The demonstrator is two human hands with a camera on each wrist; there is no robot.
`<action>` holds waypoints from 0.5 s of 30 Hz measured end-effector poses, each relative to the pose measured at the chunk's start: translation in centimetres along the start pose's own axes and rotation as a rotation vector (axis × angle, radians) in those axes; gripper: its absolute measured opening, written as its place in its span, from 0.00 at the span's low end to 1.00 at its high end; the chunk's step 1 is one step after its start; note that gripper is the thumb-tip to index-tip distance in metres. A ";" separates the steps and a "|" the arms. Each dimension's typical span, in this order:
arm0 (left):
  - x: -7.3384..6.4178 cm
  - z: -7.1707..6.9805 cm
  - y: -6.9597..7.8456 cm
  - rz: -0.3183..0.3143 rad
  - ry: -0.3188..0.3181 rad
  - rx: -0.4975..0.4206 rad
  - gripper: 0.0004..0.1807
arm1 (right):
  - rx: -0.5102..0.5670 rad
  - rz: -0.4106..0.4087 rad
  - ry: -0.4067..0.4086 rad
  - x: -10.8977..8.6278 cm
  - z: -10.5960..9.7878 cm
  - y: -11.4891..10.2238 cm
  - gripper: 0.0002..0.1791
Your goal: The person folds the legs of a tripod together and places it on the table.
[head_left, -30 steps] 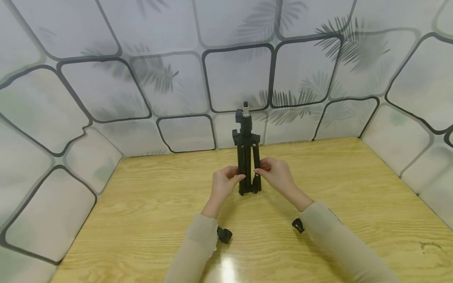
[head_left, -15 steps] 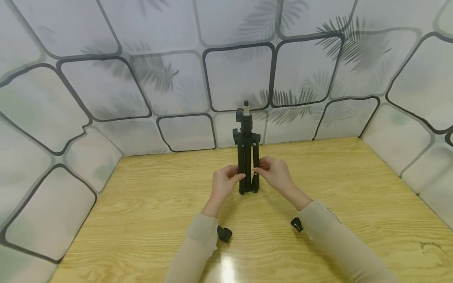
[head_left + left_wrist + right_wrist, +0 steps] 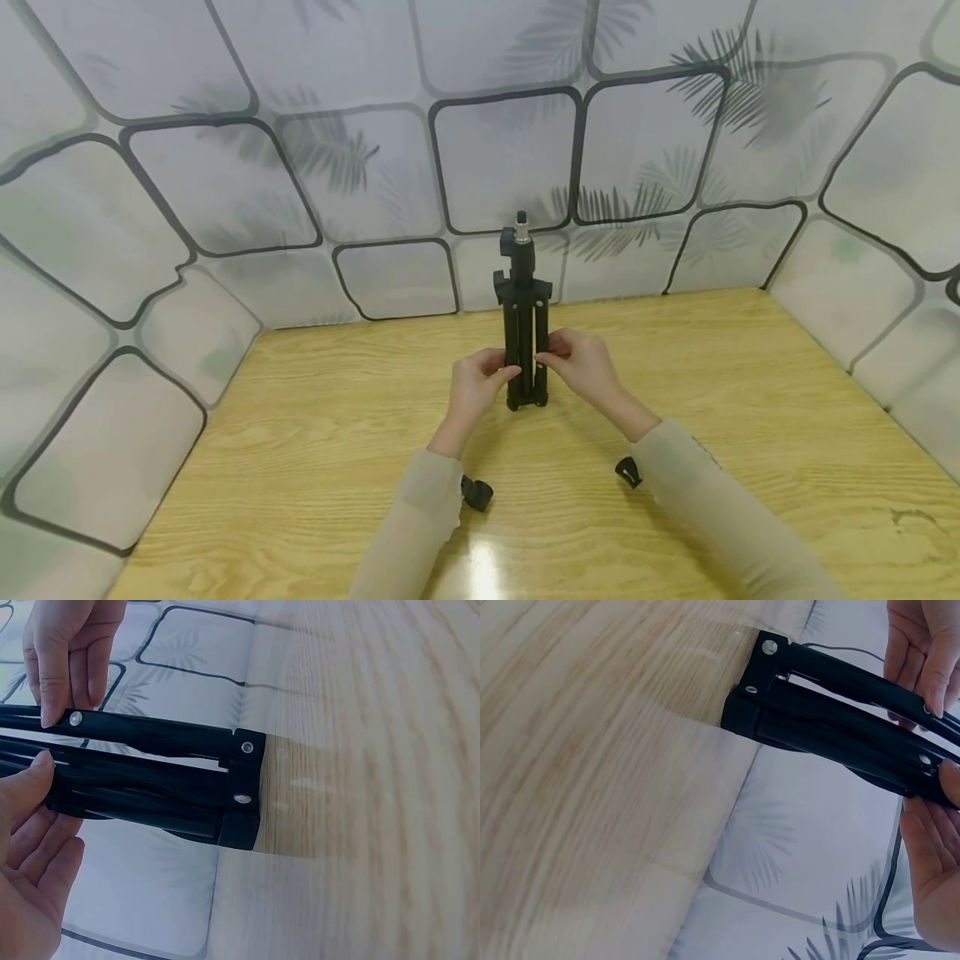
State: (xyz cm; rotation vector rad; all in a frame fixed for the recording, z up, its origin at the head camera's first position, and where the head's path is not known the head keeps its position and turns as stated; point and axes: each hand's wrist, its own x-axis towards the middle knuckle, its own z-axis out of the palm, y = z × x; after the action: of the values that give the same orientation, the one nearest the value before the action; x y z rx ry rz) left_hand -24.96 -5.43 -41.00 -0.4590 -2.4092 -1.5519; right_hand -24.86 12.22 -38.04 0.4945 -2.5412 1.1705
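Note:
A black folding tripod stand (image 3: 522,292) stands upright on the wooden table, with a silver stud and black tip at its top. Its legs are folded close around the centre column. My left hand (image 3: 472,385) pinches the lower left leg between thumb and fingers. On the other side, my right hand (image 3: 585,368) pinches the right leg at about the same height. In the left wrist view the folded leg ends (image 3: 244,787) lie side by side just above the tabletop. The right wrist view shows rivets on the leg brackets (image 3: 759,675) and my right hand's fingers beneath a leg.
A small black clamp-like part (image 3: 477,495) lies beside the left sleeve, partly covered by it. Another small black piece (image 3: 628,472) lies by the right cuff. The wood-grain table (image 3: 322,467) meets patterned fabric walls (image 3: 390,279) at its back and sides.
The tripod's right leg has moved slightly inward toward the centre column, and my right hand has shifted a little left with it. My left hand keeps its hold almost unmoved.

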 end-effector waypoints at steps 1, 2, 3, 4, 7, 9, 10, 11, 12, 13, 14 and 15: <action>0.0 0.0 0.0 -0.001 -0.003 -0.001 0.13 | -0.002 -0.002 -0.010 0.0 -0.1 0.1 0.11; 0.0 0.0 0.0 -0.003 -0.004 0.000 0.13 | -0.004 -0.004 -0.021 0.1 -0.2 0.1 0.11; 0.0 0.0 0.0 -0.003 -0.006 0.000 0.13 | -0.011 -0.012 -0.035 0.1 -0.2 0.2 0.12; 0.0 -0.1 0.0 -0.003 -0.007 0.002 0.13 | -0.015 -0.017 -0.051 0.1 -0.2 0.3 0.12; 0.0 -0.1 0.0 -0.005 -0.014 -0.002 0.13 | -0.030 -0.020 -0.116 0.2 -0.3 0.9 0.15; -0.1 -0.1 0.1 -0.010 -0.015 -0.006 0.13 | -0.037 -0.020 -0.180 0.2 -0.3 1.3 0.17; -0.1 -0.1 0.1 -0.013 -0.015 -0.007 0.13 | -0.044 -0.014 -0.211 0.2 -0.3 1.5 0.19; -0.1 -0.1 0.1 -0.015 -0.014 -0.009 0.12 | -0.058 -0.012 -0.239 0.2 -0.2 1.7 0.19; -0.1 -0.1 0.2 -0.015 -0.013 -0.009 0.12 | -0.075 -0.012 -0.266 0.2 -0.2 1.8 0.20; -0.1 -0.1 0.2 -0.015 -0.014 -0.009 0.12 | -0.091 -0.010 -0.291 0.2 -0.1 2.0 0.21; -0.1 -0.1 0.2 -0.013 -0.014 -0.011 0.12 | -0.106 -0.008 -0.310 0.2 -0.1 2.1 0.22; -0.1 -0.1 0.2 -0.010 -0.014 -0.010 0.12 | -0.119 -0.006 -0.326 0.2 0.0 2.2 0.22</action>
State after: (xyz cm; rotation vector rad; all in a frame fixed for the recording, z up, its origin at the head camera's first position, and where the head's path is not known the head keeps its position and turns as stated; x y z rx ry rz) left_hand -24.78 -5.51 -40.82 -0.4622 -2.4190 -1.5713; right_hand -25.94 13.56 -39.46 0.7141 -2.8591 0.9969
